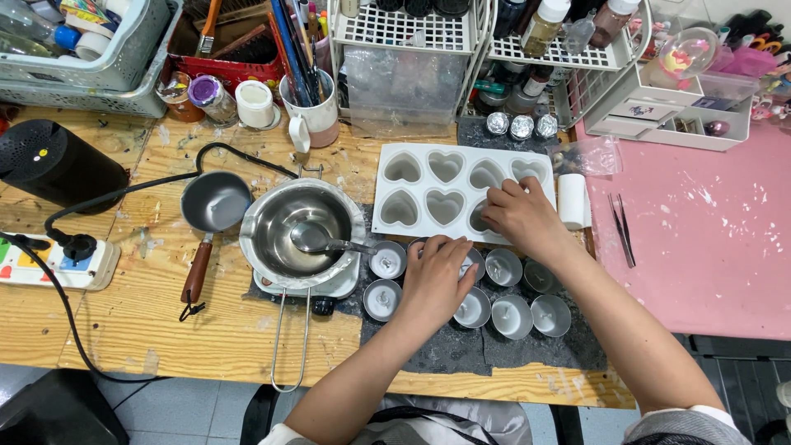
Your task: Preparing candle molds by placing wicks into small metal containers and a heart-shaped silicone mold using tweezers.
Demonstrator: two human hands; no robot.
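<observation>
A white silicone mould (428, 191) with several heart-shaped cavities lies on the wooden table. My right hand (521, 216) rests on its lower right part, fingers over one cavity; whether it holds anything is hidden. My left hand (437, 276) lies palm down over small round metal tealight cups (511, 316) set in rows on a dark mat (449, 346). Several cups hold grey wax with a wick. What is under the left palm cannot be seen.
A steel bowl (284, 216) with a spoon (317, 239) sits left of the cups, beside a small grey pan (216, 202) with a wooden handle. A black cylinder (53, 165), power strip (58, 262), mug of brushes (313, 111), wire racks and a pink mat (709, 222) surround.
</observation>
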